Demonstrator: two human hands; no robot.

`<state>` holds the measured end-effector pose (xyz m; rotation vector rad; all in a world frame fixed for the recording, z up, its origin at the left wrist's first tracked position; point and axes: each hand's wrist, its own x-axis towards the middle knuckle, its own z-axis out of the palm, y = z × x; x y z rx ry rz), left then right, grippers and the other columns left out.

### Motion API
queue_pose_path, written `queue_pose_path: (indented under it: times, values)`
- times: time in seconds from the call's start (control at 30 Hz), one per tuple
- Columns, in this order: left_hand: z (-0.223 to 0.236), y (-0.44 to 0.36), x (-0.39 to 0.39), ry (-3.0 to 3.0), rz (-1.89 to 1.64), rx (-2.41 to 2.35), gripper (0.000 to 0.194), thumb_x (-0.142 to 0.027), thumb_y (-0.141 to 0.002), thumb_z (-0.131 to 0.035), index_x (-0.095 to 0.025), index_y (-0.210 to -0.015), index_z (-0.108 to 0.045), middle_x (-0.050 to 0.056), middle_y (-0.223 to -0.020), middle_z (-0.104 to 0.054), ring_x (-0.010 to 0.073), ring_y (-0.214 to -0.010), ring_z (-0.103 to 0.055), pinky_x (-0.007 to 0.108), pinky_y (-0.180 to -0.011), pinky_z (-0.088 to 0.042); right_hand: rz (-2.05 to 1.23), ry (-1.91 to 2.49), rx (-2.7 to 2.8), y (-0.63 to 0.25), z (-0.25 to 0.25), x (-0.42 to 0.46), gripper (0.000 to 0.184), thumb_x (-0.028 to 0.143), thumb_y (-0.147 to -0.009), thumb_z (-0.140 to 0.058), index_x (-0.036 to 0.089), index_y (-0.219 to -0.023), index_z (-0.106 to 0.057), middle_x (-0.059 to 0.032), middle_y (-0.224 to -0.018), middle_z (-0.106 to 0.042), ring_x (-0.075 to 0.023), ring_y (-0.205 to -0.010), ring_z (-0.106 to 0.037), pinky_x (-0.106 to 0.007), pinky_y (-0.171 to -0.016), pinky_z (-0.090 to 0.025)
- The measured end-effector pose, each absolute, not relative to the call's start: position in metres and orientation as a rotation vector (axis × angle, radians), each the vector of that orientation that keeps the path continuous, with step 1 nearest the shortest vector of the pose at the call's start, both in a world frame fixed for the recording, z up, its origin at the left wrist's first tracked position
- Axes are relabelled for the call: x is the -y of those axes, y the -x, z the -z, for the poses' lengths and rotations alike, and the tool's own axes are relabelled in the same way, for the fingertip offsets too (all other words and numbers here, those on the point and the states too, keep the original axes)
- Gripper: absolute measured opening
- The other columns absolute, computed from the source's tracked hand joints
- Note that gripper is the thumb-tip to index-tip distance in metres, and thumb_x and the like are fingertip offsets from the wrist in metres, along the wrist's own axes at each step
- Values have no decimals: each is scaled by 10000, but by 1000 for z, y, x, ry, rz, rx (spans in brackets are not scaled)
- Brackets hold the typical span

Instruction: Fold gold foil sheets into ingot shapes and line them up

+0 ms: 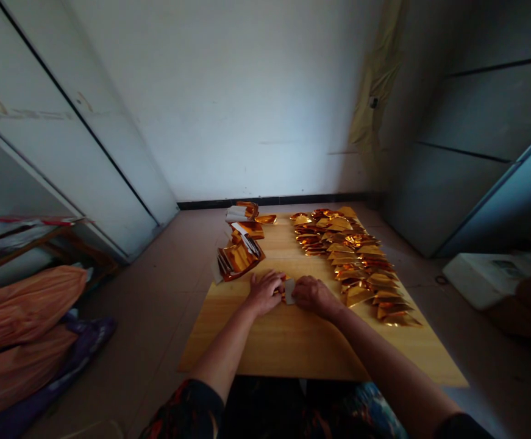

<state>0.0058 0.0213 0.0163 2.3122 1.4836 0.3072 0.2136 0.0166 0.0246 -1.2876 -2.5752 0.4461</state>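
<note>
A small sheet of gold foil paper [289,292], its pale side partly showing, lies on the wooden table between my two hands. My left hand [265,291] grips its left edge with bent fingers. On the other side, my right hand [313,296] has its fingers closed on the right edge. Beyond my left hand sits a pile of loose gold foil sheets [240,256], some with white sides up. To the right of my right hand lie rows of folded gold foil paper pieces [352,256], overlapping one another.
The low wooden table [265,347] stands before a white wall [247,91]. Grey cabinets [64,122] rise at the left and a tall grey unit [466,122] at the right. Orange plastic bags [27,305] lie at the left; a white box [480,280] is on the right.
</note>
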Motion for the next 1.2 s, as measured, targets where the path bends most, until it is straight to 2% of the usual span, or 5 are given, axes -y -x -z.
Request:
queue_pose_path:
  times: [0.27,0.47,0.63,0.87,1.2]
  values:
    - [-15,-6,-21,-2371,-297,-1500,169,-251,-802,-498,-257,-935,-603,4,-1386,-480,236,-1345,-305,635,-1058,-102,-406,1057,2543,-211,-8,-24,203,283,-896,-506,220,-859,-695,-50,-973,-597,-149,-875,-541,-258,-791,-403]
    - [-12,-4,-22,-2383,-303,-1504,378,-354,-833,-519,-307,-1208,-523,41,-1394,-467,252,-1343,-306,627,-1066,-94,-538,981,2564,-205,-18,-23,221,202,-897,-457,195,-837,-669,-45,-892,-608,-136,-829,-555,-229,-758,-434]
    - [-8,-3,-23,-2359,-303,-1506,484,-352,-822,-541,-303,-1294,-448,63,-1391,-469,251,-1345,-301,617,-1072,-76,-624,908,2484,-203,-23,-26,183,73,-793,-509,181,-826,-654,-31,-848,-634,-137,-847,-566,-232,-779,-444]
    - [-17,-6,-20,-2351,-295,-1495,172,-313,-820,-530,-264,-967,-603,3,-1397,-467,244,-1348,-301,626,-1070,-94,-641,857,2405,-213,-12,-28,261,54,-799,-468,176,-889,-681,-73,-985,-634,-145,-930,-575,-263,-828,-458]
    - [-16,-5,-22,-2311,-306,-1476,105,-323,-805,-548,-250,-875,-577,-18,-1391,-475,243,-1353,-290,614,-1073,-80,-623,748,2414,-214,-2,-39,186,255,-876,-538,209,-879,-718,-67,-947,-650,-148,-871,-594,-259,-794,-466]
